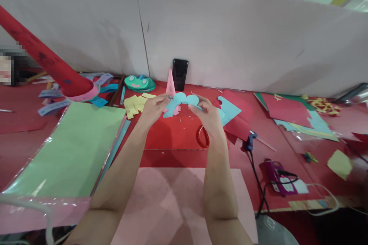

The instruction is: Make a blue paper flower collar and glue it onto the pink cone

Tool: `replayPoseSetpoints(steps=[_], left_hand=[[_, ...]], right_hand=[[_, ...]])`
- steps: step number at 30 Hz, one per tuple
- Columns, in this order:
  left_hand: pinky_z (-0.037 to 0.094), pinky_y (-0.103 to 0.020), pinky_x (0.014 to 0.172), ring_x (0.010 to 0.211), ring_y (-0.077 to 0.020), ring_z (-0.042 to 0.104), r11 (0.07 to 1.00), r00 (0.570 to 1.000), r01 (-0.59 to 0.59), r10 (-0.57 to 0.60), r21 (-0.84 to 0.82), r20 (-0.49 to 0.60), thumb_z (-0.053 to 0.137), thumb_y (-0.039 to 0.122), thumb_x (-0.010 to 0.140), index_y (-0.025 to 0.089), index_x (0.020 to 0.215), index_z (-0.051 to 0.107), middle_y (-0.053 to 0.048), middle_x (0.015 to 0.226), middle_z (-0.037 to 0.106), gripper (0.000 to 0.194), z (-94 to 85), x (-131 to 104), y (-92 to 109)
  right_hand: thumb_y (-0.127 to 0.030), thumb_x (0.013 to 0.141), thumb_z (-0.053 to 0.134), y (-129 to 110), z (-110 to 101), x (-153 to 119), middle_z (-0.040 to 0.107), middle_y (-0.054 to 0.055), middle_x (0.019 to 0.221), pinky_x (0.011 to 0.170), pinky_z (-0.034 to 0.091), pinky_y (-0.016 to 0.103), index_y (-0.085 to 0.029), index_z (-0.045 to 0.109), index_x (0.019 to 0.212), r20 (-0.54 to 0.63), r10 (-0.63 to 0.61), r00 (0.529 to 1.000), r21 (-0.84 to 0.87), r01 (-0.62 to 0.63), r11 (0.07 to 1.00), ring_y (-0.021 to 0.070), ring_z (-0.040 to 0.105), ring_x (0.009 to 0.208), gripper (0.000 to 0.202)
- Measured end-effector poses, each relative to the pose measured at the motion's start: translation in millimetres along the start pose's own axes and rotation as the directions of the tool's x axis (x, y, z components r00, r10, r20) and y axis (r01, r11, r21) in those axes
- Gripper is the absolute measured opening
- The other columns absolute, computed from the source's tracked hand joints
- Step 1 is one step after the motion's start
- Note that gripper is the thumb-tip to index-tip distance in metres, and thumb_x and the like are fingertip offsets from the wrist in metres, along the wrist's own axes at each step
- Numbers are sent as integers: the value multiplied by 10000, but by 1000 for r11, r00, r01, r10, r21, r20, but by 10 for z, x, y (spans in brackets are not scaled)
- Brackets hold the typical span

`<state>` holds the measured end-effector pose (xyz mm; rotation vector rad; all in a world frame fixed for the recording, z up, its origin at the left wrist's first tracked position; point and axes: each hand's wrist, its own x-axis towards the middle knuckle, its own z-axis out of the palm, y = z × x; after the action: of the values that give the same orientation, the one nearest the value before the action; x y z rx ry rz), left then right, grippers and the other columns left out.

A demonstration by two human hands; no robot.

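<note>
A light blue paper cutout with a scalloped edge [180,98] is stretched between my two hands, above the red table. My left hand [156,108] pinches its left end between thumb and fingers. At its other end my right hand [207,114] grips it the same way. Below the right hand lies a pair of scissors, its red handle loop [202,136] showing on a red sheet [169,134]; the blades are hidden. Just behind the cutout stands a pink paper cone [170,84], beside a black phone [180,74] leaning on the wall.
Left are a packet of green paper [71,149], yellow fringed strips [135,105], green frog-like cutouts [140,83] and a tall red cone [48,53]. Right are blue paper [230,109], a glue gun [250,140] with its cord, and a purple power box [280,178]. Pink paper [169,203] lies in front.
</note>
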<state>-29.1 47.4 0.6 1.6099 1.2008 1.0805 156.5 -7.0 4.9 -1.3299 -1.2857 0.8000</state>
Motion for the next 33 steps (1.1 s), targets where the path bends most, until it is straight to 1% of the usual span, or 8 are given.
replayPoseSetpoints(steps=[5,10,15,18,21,26,30,33], left_hand=[[437,-332,994,1206,-226,542,998,997,-62,61,20,51,509,435,863,202,1102,679,-61,1238,642,375,19,-2,34],[491,-335,892,1016,-244,636,999,999,37,-37,1,-4,494,545,848,172,900,717,-71,948,733,437,42,31,-19],[481,-349,924,1028,-246,643,977,995,95,-89,-189,39,469,680,799,178,928,711,-88,944,732,572,42,29,-51],[492,-352,909,1006,-247,656,974,993,95,-77,-206,94,453,680,810,175,922,712,-100,929,736,579,30,-5,13],[532,-352,832,923,-243,677,982,982,86,-54,-171,180,540,651,778,175,945,704,-103,943,740,531,33,-28,69],[568,-308,668,794,-214,696,983,980,105,-77,-149,183,638,583,735,159,996,683,-103,930,741,500,59,-14,41],[569,-291,632,773,-209,701,983,987,101,-80,-152,137,629,555,753,156,993,690,-96,897,744,470,43,2,14],[569,-288,629,749,-205,700,984,989,104,-86,-145,123,646,543,741,149,975,693,-98,890,744,460,26,7,18]], right_hand=[[-417,735,669,22,-7,19,587,55,1289,1021,403,423,-198,557,593,-72,-1,997,38,4,999,238,546,1187,284],[-384,738,667,50,-8,36,626,48,1215,1009,408,394,-195,563,595,-113,-50,992,76,59,995,220,566,1151,259],[-458,746,653,57,-2,36,689,15,802,807,494,310,-198,566,647,-147,10,989,31,-5,1000,159,639,822,292],[-501,765,624,35,14,32,673,-2,660,637,489,270,-202,553,674,-141,56,988,56,-48,997,129,587,622,320],[-522,757,619,11,33,35,662,-11,585,487,417,240,-210,509,656,-180,100,979,38,-94,995,106,489,478,346],[-554,749,604,42,33,50,682,3,611,517,441,250,-202,561,717,-162,99,982,64,-90,994,137,582,531,356],[-518,736,629,97,-6,60,729,38,736,591,483,282,-187,649,833,-87,126,988,115,-115,987,173,644,645,346],[-492,735,643,117,-26,62,728,39,721,642,485,291,-183,662,781,-93,143,985,95,-134,986,172,639,672,313]])
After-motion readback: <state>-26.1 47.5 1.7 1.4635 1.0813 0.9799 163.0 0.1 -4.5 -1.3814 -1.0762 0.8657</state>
